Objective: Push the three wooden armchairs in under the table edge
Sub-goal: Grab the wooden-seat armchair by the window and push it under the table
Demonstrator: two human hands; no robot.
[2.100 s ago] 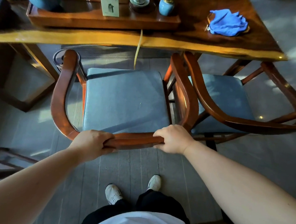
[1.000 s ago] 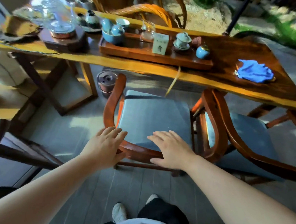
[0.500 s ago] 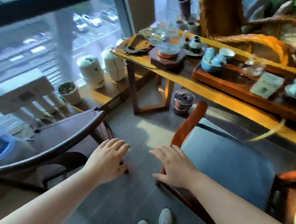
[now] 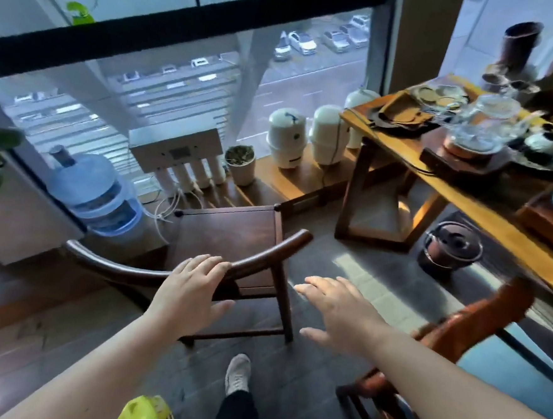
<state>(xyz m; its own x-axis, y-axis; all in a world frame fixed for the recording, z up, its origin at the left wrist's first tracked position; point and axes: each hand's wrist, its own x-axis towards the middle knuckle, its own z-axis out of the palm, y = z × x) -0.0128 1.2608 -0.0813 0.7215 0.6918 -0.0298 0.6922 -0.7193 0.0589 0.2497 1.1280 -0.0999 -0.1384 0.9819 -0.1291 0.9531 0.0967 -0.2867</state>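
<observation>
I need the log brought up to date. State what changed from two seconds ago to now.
Both hands let go of the blue-cushioned chair and swung left. The left hand, open, now reaches the curved back rail of the dark wooden chair by the window; the right hand hovers open, holding nothing. The table and its tea things stayed put.

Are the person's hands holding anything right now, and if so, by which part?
Nothing is gripped. The left hand, fingers spread, reaches the dark chair at its curved back rail; whether it touches is unclear. The right hand hovers open, empty.
</observation>
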